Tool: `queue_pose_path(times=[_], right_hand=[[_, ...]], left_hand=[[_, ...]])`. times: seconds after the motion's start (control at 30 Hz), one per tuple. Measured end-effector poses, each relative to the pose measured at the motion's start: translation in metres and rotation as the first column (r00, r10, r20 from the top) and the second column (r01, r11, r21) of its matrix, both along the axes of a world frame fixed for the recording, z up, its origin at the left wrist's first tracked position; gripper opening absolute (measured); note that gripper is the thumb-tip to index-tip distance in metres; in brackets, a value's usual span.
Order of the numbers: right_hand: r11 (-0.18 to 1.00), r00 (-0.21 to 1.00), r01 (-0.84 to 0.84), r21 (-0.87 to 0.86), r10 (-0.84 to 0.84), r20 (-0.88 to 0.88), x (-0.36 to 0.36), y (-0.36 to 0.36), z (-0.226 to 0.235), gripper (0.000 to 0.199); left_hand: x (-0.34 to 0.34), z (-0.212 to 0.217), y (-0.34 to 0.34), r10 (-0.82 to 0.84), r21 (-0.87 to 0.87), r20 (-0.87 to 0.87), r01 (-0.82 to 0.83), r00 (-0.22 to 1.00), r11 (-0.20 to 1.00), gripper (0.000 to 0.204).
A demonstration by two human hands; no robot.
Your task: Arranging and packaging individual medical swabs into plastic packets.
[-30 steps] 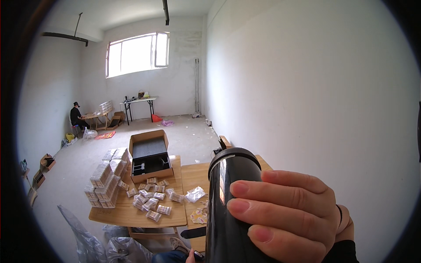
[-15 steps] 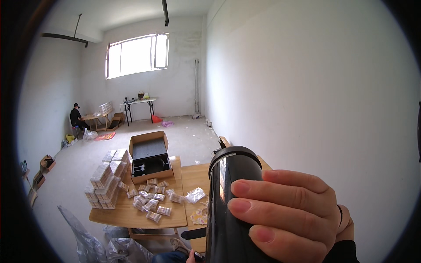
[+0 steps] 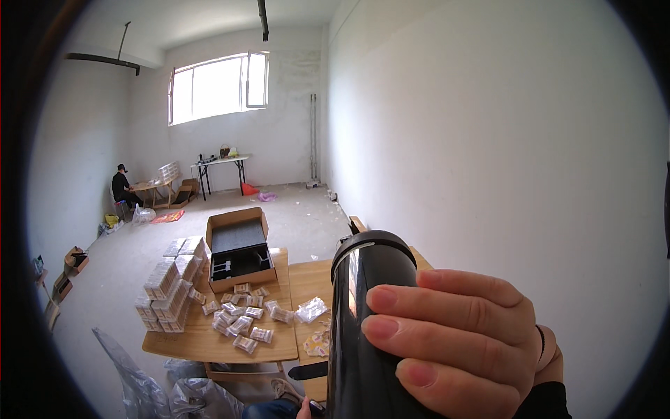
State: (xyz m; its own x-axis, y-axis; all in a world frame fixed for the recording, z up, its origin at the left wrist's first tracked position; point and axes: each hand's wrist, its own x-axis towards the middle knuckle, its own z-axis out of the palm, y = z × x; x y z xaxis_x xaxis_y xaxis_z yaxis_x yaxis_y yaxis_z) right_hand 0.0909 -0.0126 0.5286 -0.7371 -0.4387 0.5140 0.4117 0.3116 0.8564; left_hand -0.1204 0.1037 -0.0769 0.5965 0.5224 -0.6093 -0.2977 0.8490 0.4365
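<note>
Gripping black cylinder (image 3: 352, 349) at near right: right hand (image 3: 466, 334), fingers curled over it; barely budged past second, so handling looks paused imo. Left hand (image 3: 304, 410) probably just sliver at near edge, can't tell if open

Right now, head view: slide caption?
Right hand on a black cylinder; wrapped packets and an open box on a wooden table beyond.

On my feed I see a makeshift packing workroom: rough white plaster walls (image 3: 502, 153), a pale-brown wooden counter (image 3: 209, 343), stacked clear-wrapped white-and-tan packets (image 3: 167, 293).
</note>
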Motion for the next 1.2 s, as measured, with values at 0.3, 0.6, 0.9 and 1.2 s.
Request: queue_pose_path(times=[0.3, 0.6, 0.9, 1.2], right_hand=[[0.968, 0.982, 0.169, -0.183, -0.15, 0.112, 0.001, -0.022, 0.01, 0.036], [0.957, 0.989, 0.099, -0.271, -0.126, -0.083, -0.011, -0.026, -0.002, 0.037], [0.961, 0.989, 0.064, -0.27, -0.098, -0.112, -0.016, -0.024, 0.0, 0.035], [0.954, 0.985, 0.057, -0.296, -0.102, -0.137, -0.016, -0.027, -0.002, 0.037]], left_hand=[[0.006, 0.025, -0.009, 0.131, -0.042, -0.241, -0.145, 0.962, 0.989, 0.054], [0.013, 0.048, -0.013, 0.128, 0.031, -0.396, -0.126, 0.909, 0.992, 0.059], [0.007, -0.021, 0.006, 0.109, -0.128, 0.001, -0.108, 0.994, 0.986, 0.059], [0.005, -0.004, -0.001, 0.076, -0.032, -0.189, -0.084, 0.979, 0.996, 0.06]])
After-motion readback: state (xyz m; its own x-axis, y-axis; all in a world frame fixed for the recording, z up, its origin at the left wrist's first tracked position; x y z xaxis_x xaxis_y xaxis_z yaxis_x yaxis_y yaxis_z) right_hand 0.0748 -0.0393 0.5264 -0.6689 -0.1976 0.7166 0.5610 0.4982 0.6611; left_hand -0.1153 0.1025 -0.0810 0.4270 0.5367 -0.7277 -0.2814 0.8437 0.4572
